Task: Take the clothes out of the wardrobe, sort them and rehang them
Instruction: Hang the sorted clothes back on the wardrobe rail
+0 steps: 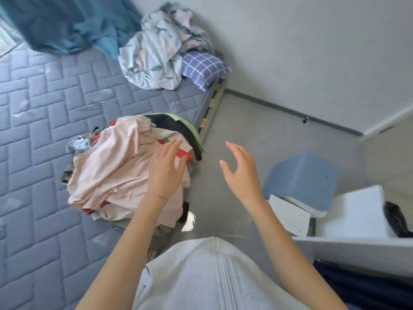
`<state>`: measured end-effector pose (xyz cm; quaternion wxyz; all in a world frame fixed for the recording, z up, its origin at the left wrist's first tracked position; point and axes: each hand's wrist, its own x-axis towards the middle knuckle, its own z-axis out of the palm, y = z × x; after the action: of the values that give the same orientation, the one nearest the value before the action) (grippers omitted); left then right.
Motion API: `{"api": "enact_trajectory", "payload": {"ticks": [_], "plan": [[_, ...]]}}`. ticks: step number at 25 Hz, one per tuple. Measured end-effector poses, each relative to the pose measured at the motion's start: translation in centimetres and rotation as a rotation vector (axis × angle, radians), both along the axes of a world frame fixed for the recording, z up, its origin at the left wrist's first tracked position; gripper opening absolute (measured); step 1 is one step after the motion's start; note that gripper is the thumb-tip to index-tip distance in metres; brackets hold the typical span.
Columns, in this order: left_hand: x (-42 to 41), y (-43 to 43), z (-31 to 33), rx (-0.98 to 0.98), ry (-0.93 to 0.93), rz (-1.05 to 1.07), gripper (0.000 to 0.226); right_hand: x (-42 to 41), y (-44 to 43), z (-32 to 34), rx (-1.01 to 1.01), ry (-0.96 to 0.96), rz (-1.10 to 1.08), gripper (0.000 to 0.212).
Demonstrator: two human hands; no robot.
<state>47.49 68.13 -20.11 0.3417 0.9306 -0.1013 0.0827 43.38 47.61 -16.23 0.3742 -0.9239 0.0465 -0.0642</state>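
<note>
A pile of clothes [116,171] lies on the grey quilted mattress [40,121], near its right edge. A pale pink garment covers the top; red, black, beige and light green pieces show beneath. My left hand [166,171] hovers over the pile's right side with straight fingers and holds nothing. My right hand [241,173] is raised over the floor to the right of the bed, fingers spread and loosely bent, empty. Dark blue clothing [366,285] shows at the lower right below a white shelf edge.
A crumpled floral sheet [156,52] and a checked pillow [204,67] lie at the bed's far end, under a teal curtain [67,23]. A blue box [306,177] and white panels [357,211] stand on the grey floor [257,121] at the right.
</note>
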Motion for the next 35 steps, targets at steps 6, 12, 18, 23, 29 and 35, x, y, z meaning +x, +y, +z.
{"api": "enact_trajectory", "payload": {"ticks": [6, 12, 18, 23, 29, 35], "plan": [[3.3, 8.2, -1.2, -0.044, 0.003, 0.252, 0.043, 8.3, 6.3, 0.0, -0.032, 0.003, 0.209, 0.048], [7.3, 11.9, -2.7, -0.011, 0.039, 0.454, 0.042, 17.5, 9.5, -1.4, -0.033, 0.045, 0.38, 0.049], [14.0, 14.5, -4.8, -0.011, 0.048, 0.734, 0.048, 28.8, 12.8, -3.2, -0.033, 0.052, 0.632, 0.047], [19.2, 13.6, -5.7, -0.014, 0.096, 0.973, 0.05, 38.2, 15.0, -3.8, -0.04, 0.072, 0.915, 0.047], [21.5, 13.6, -8.2, -0.07, 0.23, 1.191, 0.054, 44.5, 20.5, -7.6, -0.143, 0.151, 1.204, 0.05], [21.5, 15.3, -9.9, -0.108, 0.258, 1.326, 0.053, 45.6, 26.1, -11.2, -0.179, 0.133, 1.365, 0.051]]}}
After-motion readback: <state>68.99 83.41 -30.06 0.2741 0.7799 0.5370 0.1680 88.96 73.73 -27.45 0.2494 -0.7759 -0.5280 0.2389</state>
